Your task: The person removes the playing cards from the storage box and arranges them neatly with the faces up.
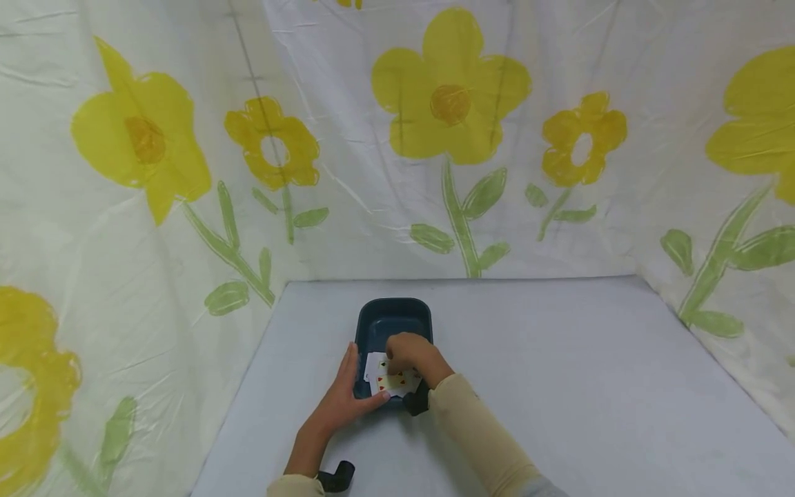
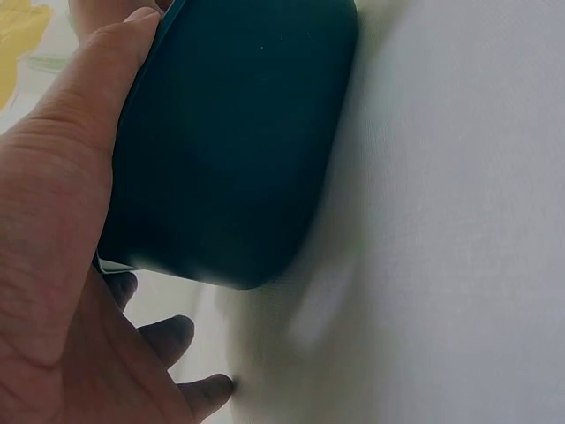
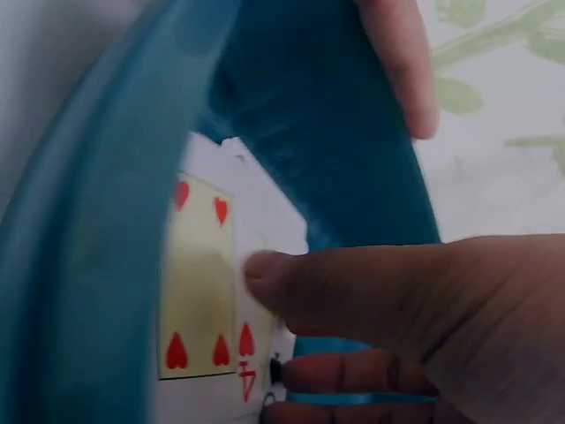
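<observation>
A dark teal tray holds several loose playing cards at its near end. The four of hearts lies face up on top, and other cards show beneath and beside it. My left hand braces the near-left corner, its thumb along the near rim and its straight fingers beside the left wall. Inside the tray, my right hand is bent down over the cards. In the right wrist view its thumb and fingertips are at the cards; whether they pinch one is hidden.
The tray stands on a pale table. A white sheet painted with yellow flowers hangs behind the table and along both sides. Dark wrist gear shows by the left wrist, and more dark gear overlaps the tray's near-right corner.
</observation>
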